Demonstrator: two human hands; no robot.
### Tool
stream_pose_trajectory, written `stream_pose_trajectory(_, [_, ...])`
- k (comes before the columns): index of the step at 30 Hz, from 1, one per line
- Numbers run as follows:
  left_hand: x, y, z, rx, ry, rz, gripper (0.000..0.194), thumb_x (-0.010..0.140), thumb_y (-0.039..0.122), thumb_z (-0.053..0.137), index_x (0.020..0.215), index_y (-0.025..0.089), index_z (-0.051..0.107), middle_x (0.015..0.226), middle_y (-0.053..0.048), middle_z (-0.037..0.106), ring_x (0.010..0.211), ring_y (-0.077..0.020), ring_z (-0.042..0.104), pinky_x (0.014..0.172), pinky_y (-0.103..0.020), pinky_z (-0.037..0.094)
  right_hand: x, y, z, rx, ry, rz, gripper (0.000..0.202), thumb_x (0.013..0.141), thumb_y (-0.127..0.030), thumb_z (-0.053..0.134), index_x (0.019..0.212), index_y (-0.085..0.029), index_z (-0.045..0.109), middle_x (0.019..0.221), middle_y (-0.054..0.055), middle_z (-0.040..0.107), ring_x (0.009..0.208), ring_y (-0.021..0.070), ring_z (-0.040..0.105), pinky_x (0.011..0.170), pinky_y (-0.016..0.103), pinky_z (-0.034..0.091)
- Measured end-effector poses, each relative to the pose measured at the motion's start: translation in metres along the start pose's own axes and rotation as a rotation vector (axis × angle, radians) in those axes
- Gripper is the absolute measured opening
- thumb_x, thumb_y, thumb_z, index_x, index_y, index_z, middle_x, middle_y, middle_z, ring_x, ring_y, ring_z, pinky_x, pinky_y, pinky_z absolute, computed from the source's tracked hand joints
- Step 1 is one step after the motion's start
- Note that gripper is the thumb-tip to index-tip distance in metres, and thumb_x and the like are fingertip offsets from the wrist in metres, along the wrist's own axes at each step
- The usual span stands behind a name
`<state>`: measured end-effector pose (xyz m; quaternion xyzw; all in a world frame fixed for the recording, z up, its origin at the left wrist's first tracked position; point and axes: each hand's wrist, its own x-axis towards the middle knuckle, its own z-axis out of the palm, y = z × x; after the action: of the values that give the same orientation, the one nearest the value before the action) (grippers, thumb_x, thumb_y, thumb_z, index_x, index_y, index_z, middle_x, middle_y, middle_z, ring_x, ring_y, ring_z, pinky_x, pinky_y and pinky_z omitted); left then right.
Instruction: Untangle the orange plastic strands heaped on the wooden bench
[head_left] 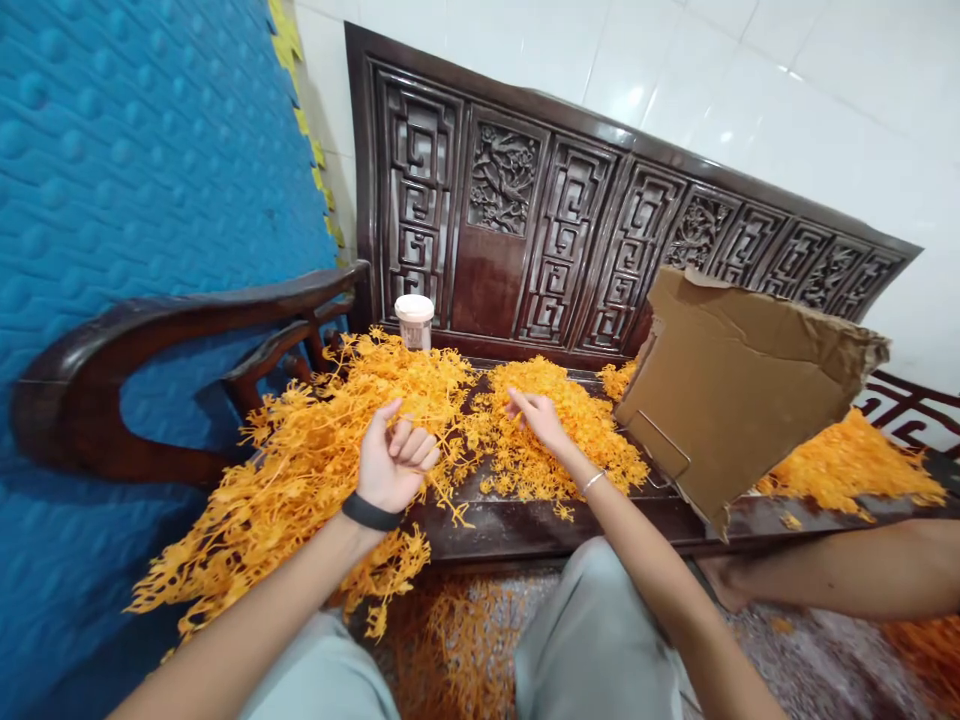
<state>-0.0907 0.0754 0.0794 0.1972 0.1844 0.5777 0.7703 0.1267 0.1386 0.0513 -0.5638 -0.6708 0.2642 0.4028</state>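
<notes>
My left hand (397,460), wearing a black wristband, is closed with its palm side toward me, over the large left heap of orange plastic flower sprigs (300,480). A thin orange sprig (448,498) trails out from the lower edge of that fist, its upper end hidden by the fingers. To the right, my right hand (538,415), with a silver bracelet on the wrist, hovers at a smaller pile of loose orange plastic flowers (551,465). Its fingers are drawn together and slightly blurred; anything between them is too small to see.
Both heaps lie on a dark carved wooden bench (495,535). A white lidded tub (415,322) stands by its backrest. A cardboard sheet (742,380) leans upright, with another orange pile (855,465) behind it. Another person's leg (847,570) is at right. Orange scraps (480,640) cover the floor.
</notes>
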Motion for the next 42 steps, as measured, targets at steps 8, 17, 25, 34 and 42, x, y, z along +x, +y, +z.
stream_pose_trajectory(8, [0.000,-0.004,0.004,0.026,-0.102,-0.033,0.053,0.081,0.035,0.034,0.039,0.017,0.008,0.032,0.005,0.006,0.029,-0.0068,0.015,0.035,-0.025,0.008,-0.014,-0.022,0.025,0.536,-0.648,0.349,0.057,0.079,-0.060,0.035,0.075,-0.010,0.063,0.074,0.010,0.066,0.045,0.0074,0.051,0.037,0.017,0.030])
stream_pose_trajectory(17, [0.010,-0.016,0.000,0.064,-0.082,-0.061,0.053,0.081,0.034,0.035,0.037,0.017,0.011,0.031,0.004,0.009,0.029,-0.0066,0.015,0.036,-0.025,0.008,-0.020,-0.032,0.026,1.048,-0.613,0.462,0.031,0.085,-0.039,0.042,0.089,-0.013,0.058,0.094,0.009,0.065,0.061,0.0064,0.057,0.049,0.015,0.044])
stream_pose_trajectory(25, [0.008,-0.024,0.005,0.082,-0.112,-0.101,0.054,0.080,0.035,0.036,0.037,0.017,0.011,0.033,0.004,0.007,0.030,-0.0069,0.016,0.037,-0.025,0.008,-0.022,-0.026,0.020,0.960,-0.401,0.368,0.011,0.071,-0.021,0.062,0.081,-0.016,0.063,0.084,0.002,0.064,0.055,0.0031,0.051,0.051,0.013,0.043])
stream_pose_trajectory(34, [0.012,-0.009,0.003,0.090,-0.047,0.011,0.052,0.081,0.034,0.034,0.042,0.016,0.006,0.035,0.004,0.005,0.032,-0.0077,0.012,0.037,-0.026,0.006,-0.021,-0.019,0.000,0.761,-0.507,0.278,0.025,0.061,-0.015,0.067,0.085,-0.014,0.065,0.081,0.003,0.064,0.065,0.0059,0.055,0.059,0.016,0.042])
stream_pose_trajectory(42, [0.010,0.002,0.003,0.080,0.011,0.072,0.050,0.081,0.033,0.035,0.045,0.016,0.004,0.036,0.004,0.004,0.033,-0.0078,0.010,0.036,-0.025,0.008,-0.012,-0.008,-0.006,0.384,-0.182,0.169,0.011,0.062,-0.014,0.057,0.071,-0.012,0.062,0.060,-0.001,0.059,0.047,0.0064,0.046,0.047,0.020,0.034])
